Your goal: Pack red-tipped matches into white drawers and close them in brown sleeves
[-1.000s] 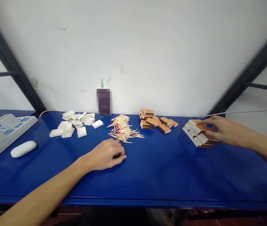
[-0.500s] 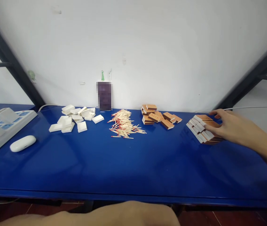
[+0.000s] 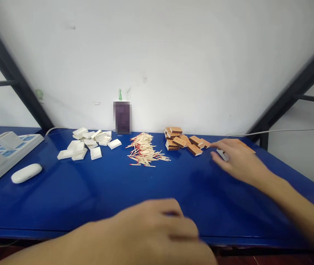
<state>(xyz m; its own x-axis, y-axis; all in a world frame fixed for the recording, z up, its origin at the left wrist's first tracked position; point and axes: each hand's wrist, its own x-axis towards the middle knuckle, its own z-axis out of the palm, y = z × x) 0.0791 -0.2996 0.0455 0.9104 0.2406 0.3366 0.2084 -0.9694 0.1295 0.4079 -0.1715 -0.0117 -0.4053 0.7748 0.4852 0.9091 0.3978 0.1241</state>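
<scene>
My right hand [image 3: 238, 160] lies flat, fingers stretched out, over the stack of filled matchboxes [image 3: 247, 147] at the right of the blue table [image 3: 90, 191] and hides most of it. My left hand [image 3: 157, 228] is close to the camera over the table's front edge; it is smeared by motion, and I cannot make out its fingers or anything in it. A loose heap of red-tipped matches [image 3: 144, 151] lies mid-table. To its right are orange matchbox sleeves [image 3: 183, 141], and to its left white inner trays [image 3: 87, 143].
A white power strip [image 3: 4, 151] and a white oval case [image 3: 26, 173] sit at the far left. A dark blurred object [image 3: 122, 117] stands against the white wall. Black frame bars [image 3: 292, 92] slant at both sides. A white cable [image 3: 284, 130] runs behind the right end.
My right hand has slid left and forward over the matchbox stack. My left hand, withdrawn below the table edge half a second ago, has risen again over the front edge.
</scene>
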